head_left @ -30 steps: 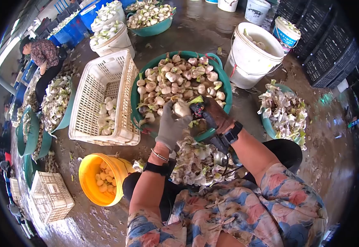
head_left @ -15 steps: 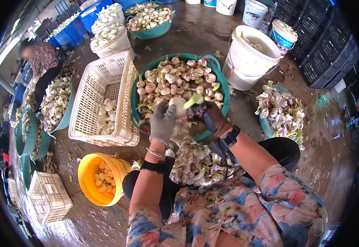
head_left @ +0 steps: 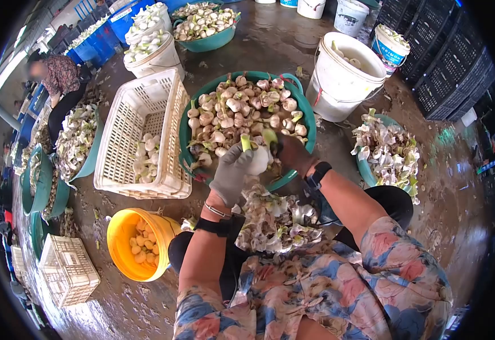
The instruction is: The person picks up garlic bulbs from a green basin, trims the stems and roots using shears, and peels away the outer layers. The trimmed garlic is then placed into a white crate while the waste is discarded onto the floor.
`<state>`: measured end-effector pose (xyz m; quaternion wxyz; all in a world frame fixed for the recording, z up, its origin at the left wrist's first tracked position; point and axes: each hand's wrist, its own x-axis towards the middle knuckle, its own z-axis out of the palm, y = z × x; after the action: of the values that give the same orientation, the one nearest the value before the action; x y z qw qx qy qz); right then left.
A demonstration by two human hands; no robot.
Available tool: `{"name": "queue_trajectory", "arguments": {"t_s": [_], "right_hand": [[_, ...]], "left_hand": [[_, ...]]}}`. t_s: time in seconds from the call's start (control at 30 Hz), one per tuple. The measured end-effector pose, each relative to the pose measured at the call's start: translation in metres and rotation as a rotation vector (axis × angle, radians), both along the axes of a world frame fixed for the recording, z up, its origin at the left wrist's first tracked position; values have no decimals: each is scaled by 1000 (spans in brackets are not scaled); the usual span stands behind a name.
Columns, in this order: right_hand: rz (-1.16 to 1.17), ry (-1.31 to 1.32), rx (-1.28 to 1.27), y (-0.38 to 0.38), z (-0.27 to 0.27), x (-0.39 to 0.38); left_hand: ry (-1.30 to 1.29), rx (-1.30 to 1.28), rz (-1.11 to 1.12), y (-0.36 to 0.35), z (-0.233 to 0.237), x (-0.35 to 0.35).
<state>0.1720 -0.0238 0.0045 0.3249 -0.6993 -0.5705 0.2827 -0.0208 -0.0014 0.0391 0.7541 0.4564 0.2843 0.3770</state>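
Note:
My left hand (head_left: 230,173), in a grey glove, is closed around a white garlic bulb (head_left: 259,162) over the front of a green tub (head_left: 310,122). A short pale-green stem (head_left: 246,141) points up from the bulb, beside my fingers. My right hand (head_left: 294,154), in a dark glove, is closed just right of the bulb. A blurred green piece of stem (head_left: 269,136) shows at its fingertips; whatever else it grips is hidden. Garlic bulbs (head_left: 236,106) fill the tub. Below my hands lies a heap of peeled skins (head_left: 276,221).
A white crate (head_left: 108,153) holding some bulbs stands left. A yellow bucket (head_left: 123,249) is at front left, a white bucket (head_left: 330,85) at back right. A basin of skins (head_left: 386,153) sits right. Black crates (head_left: 451,56) are stacked behind it. Another person (head_left: 60,76) works far left.
The bulb has turned and dropped slightly; its stem pointed right before, and a green stem end now points up by my left fingers. My right hand has shifted slightly, with green at its fingertips.

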Motion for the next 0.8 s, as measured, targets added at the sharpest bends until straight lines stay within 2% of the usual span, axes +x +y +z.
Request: {"name": "queue_trajectory", "arguments": {"t_s": [0.03, 0.1, 0.17, 0.2, 0.27, 0.3, 0.37, 0.4, 0.43, 0.47, 0.5, 0.53, 0.6, 0.67, 0.73, 0.77, 0.8], "right_hand": [[73, -269, 69, -7, -15, -5], [374, -484, -117, -21, -46, -14], [553, -418, 105, -44, -108, -23], [552, -410, 103, -57, -104, -31], [784, -336, -269, -77, -77, -46], [787, -333, -266, -76, -79, -43], [712, -701, 149, -64, -92, -26], [626, -296, 20, -42, -118, -17], [520, 104, -109, -19, -137, -7], [339, 234, 56, -19, -84, -11], [153, 359, 222, -24, -17, -20], [149, 358, 221, -22, 0, -21], [277, -59, 482, -22, 19, -23], [229, 45, 388, -32, 9, -32], [439, 827, -63, -38, -8, -43], [316, 1591, -393, -43, -14, -38], [313, 1595, -398, -50, 2, -34]], "left_hand": [[-63, -23, -19, -1, 4, 1], [-126, -40, -37, -1, 13, 0], [-127, -88, -44, -1, 20, -4], [-120, -92, -45, 1, 18, -4], [-125, -11, 33, 10, 8, -3], [-99, -41, 45, 14, -1, -5], [3, 11, 99, 30, -35, -9], [101, 61, 144, 35, -46, -11], [61, 5, 157, 36, -50, -12], [62, 2, 156, 31, -46, -11], [230, 229, 137, 25, -37, -9], [397, 457, 116, 20, -30, -6], [427, 465, 128, 16, -26, -1], [460, 475, 149, 19, -26, 0], [23, -84, 201, 25, -24, -4], [-246, -448, 165, 32, -22, -9], [-242, -453, 168, 37, -28, -7]]}}
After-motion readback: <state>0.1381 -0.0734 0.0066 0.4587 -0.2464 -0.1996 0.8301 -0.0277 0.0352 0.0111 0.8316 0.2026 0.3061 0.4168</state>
